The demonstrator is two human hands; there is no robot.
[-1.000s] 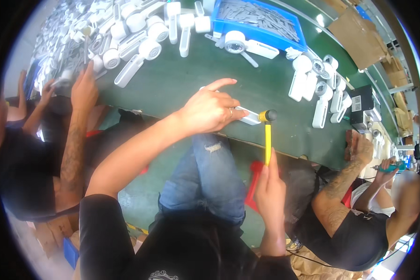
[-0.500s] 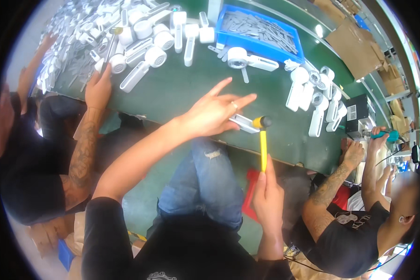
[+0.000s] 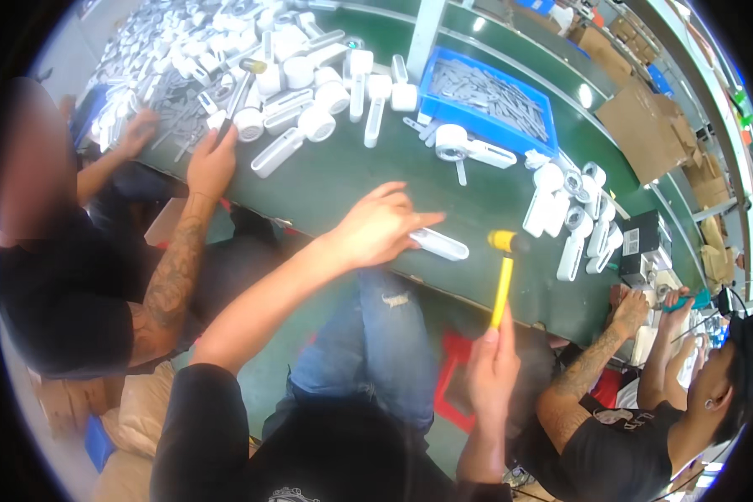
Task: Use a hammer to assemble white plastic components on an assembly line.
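My left hand (image 3: pixel 378 227) is closed over one end of a white plastic part with a long recessed handle (image 3: pixel 443 243), pressing it near the table's front edge. The part's other end is hidden under my palm and fingers. In my right hand (image 3: pixel 492 368) is a small mallet (image 3: pixel 503 284) with a yellow handle and a yellow-and-black head. The mallet stands upright, its head a little right of the white handle and apart from it. Farther back lies a white round-headed part (image 3: pixel 453 142) with a grey strip sticking out beneath it.
A blue bin (image 3: pixel 487 105) of grey strips stands at the back. White parts pile up at far left (image 3: pixel 201 50), and several lie at right (image 3: pixel 546 197). A co-worker's hand (image 3: pixel 212 163) holds a mallet at left. Another person works by a black box (image 3: pixel 644 243) at right.
The mallet head has moved right, off the white part's handle where it was before. My left hand's fingers have drawn in from a wider spread. The whole view has shifted slightly.
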